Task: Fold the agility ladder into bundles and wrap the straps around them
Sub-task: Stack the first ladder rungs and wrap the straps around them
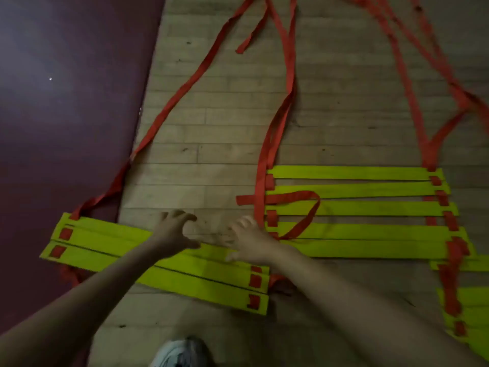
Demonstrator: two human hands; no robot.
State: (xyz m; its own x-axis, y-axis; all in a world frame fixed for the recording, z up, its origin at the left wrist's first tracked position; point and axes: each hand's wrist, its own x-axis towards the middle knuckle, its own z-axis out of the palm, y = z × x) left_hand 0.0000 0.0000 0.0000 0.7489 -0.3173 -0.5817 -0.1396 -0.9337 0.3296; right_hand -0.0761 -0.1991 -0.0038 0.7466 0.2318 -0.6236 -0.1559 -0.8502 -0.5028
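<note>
A bundle of yellow ladder rungs (pixel 111 250) lies flat at the lower left, half on the mat, with red strap tabs at both ends. My left hand (pixel 174 231) hovers over its far edge, fingers spread and loosely curled, holding nothing. My right hand (pixel 248 242) is just beside it, fingers spread and bent, over the floor at the bundle's far edge. A second group of yellow rungs (pixel 357 213) lies to the right with a loose red strap (pixel 301 207) looped across it. Long red straps (pixel 288 75) trail away across the floor.
A dark purple mat (pixel 66 102) covers the left side over a wooden floor (pixel 225 128). More yellow rungs (pixel 465 313) are stacked at the right edge. A light shoe (pixel 182 352) shows at the bottom centre.
</note>
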